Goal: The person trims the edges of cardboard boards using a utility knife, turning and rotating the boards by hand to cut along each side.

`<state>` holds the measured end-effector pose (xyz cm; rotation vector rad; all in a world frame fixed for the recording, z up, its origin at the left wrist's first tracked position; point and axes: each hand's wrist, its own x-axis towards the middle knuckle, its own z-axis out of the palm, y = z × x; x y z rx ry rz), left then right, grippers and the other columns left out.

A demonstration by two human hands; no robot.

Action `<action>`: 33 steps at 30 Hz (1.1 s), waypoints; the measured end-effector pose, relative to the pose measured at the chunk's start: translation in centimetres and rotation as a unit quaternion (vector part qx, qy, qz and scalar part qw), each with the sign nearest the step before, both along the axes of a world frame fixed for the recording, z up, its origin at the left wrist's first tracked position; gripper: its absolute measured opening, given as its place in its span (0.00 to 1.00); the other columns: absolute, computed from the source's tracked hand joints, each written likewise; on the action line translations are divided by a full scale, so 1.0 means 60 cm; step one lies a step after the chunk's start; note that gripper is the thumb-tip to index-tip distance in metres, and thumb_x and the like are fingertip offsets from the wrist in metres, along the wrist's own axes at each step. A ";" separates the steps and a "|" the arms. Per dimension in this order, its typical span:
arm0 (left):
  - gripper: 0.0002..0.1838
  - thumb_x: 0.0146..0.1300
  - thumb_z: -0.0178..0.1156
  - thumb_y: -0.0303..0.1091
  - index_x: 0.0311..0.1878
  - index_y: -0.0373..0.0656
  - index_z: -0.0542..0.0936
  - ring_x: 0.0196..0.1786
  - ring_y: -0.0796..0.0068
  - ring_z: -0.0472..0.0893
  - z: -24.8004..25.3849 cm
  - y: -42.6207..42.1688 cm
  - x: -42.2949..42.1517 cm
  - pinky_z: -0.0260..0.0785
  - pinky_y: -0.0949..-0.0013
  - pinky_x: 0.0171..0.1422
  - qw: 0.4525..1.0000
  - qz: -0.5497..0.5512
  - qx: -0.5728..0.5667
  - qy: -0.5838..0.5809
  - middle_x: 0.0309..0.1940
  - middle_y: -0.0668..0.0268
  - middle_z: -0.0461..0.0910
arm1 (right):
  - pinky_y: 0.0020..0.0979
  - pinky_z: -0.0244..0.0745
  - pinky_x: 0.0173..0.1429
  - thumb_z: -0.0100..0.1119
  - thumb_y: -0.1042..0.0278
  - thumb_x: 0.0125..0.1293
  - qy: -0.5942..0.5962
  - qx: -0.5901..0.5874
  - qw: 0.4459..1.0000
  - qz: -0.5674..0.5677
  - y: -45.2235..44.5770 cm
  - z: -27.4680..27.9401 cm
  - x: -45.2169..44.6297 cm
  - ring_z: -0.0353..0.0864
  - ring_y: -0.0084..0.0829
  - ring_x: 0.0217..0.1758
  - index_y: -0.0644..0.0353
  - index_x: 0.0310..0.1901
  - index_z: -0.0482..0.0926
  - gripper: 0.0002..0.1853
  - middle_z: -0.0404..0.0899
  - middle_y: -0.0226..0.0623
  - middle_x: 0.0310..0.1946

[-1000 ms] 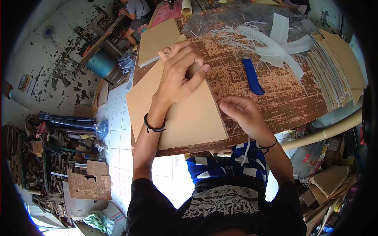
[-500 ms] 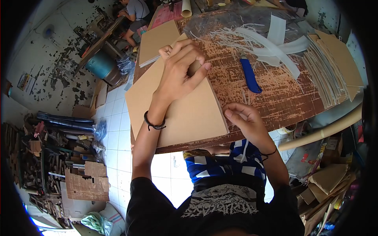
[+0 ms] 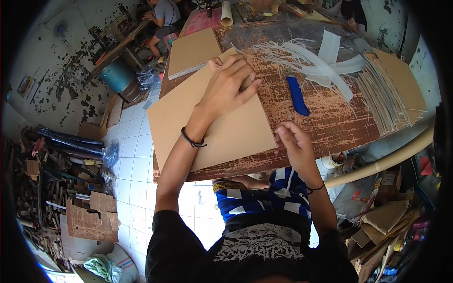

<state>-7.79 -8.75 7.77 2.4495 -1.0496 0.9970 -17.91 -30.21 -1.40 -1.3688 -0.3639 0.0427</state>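
A tan cardboard sheet [image 3: 236, 132] lies on the worn brown table, angled, its right corner beside my right hand. My left hand [image 3: 231, 82] rests over its far right part with curled fingers; the thumb points right, and whatever is under the palm is hidden. At the sheet's right corner, my right hand [image 3: 296, 144] has thumb and forefinger drawn together; I cannot make out anything between them. A blue cutter knife [image 3: 297, 96] lies to the right of the sheet. Behind the sheet sits a stack of cardboard [image 3: 196, 49].
White strips and thin offcuts [image 3: 311, 59] lie across the table's far side. A cardboard stack [image 3: 389, 89] stands at the right edge, above a long cardboard tube [image 3: 377, 165]. Scrap piles flank both sides of the floor. Another person [image 3: 165, 19] sits at the far left.
The sheet has turned slightly and shifted away from the table's front edge, baring more tabletop there. My left hand moved right with it; my right hand's fingers drew closer together.
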 end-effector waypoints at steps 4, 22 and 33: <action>0.13 0.67 0.63 0.44 0.35 0.44 0.77 0.56 0.62 0.76 -0.014 0.017 0.037 0.52 0.46 0.60 0.998 0.046 0.030 0.023 0.40 0.65 0.79 | 0.22 0.76 0.36 0.48 0.60 0.82 0.036 0.034 0.998 -0.038 -0.020 -0.012 0.012 0.74 0.17 0.31 0.62 0.44 0.76 0.14 0.73 0.26 0.28; 0.39 0.64 0.56 0.70 0.73 0.59 0.72 0.79 0.52 0.60 -0.135 0.176 0.077 0.40 0.33 0.80 0.955 0.075 0.133 0.254 0.77 0.57 0.62 | 0.44 0.69 0.64 0.63 0.66 0.71 -0.274 -0.461 0.812 -0.231 -0.093 -0.036 0.121 0.75 0.49 0.59 0.57 0.59 0.79 0.17 0.77 0.47 0.55; 0.31 0.70 0.46 0.69 0.50 0.50 0.82 0.55 0.57 0.78 -0.131 0.144 0.164 0.58 0.54 0.65 0.975 0.037 0.201 0.084 0.43 0.55 0.80 | 0.43 0.68 0.67 0.59 0.68 0.73 -0.254 -0.479 0.810 -0.222 -0.096 -0.035 0.116 0.75 0.49 0.60 0.60 0.59 0.78 0.15 0.77 0.47 0.56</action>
